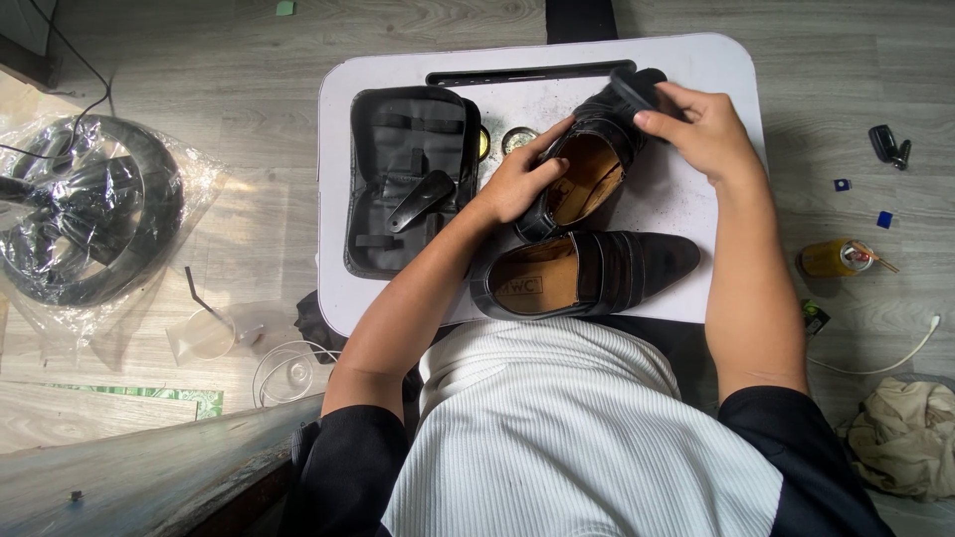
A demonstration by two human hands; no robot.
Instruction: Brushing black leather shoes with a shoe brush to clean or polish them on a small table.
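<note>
Gripping the black shoe by its heel opening, my left hand tilts it above the white lap table; my right hand pinches a dark brush against its toe.

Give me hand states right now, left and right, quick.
Left hand: closed on the rim of the tilted black shoe, steadying it.
Right hand: closed on a small black brush, at the shoe's toe.

Glossy black leather shoe
</note>
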